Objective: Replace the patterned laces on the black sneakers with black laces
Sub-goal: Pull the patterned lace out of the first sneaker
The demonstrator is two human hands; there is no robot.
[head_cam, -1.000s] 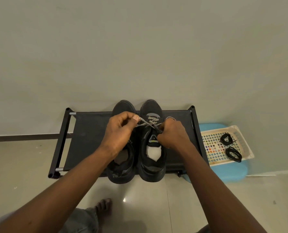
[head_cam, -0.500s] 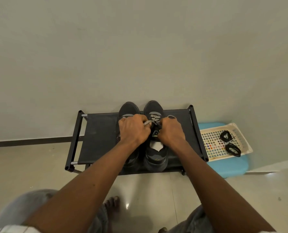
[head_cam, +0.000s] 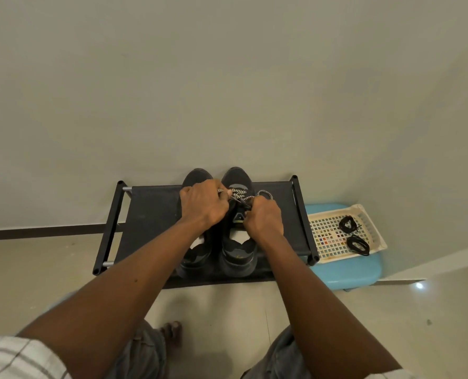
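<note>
The left hand [head_cam: 202,203] has dropped since a second ago. Then it was lifted to the left, drawing the patterned lace [head_cam: 239,193] out in a taut line toward the other hand. Now it sits low over the front of the left sneaker [head_cam: 196,176], its fingers curled and pinching the lace, a short speckled end poking out past its fingertips. The right hand [head_cam: 264,217] has barely moved. It is curled tight at the top of the lacing on the right sneaker [head_cam: 238,258], just above the tongue, and grips the lace there. The two hands are closer together than a second ago, much as they were half a second ago, with only a short crossed stretch of lace between them.

A loop of the same lace lies on the shoe rack [head_cam: 151,212] just right of the right sneaker, near the far edge, where it lay before. The pair is unmoved in the middle of the rack, side by side, toes at the far edge against the wall and heels at the near edge.

Past the rack's right end, the white basket [head_cam: 325,233] rests on the blue stool [head_cam: 347,272], and the two coiled black laces [head_cam: 349,225] lie in it untouched.

The view has drawn back: a checked sleeve [head_cam: 17,356] now shows at the lower left.
</note>
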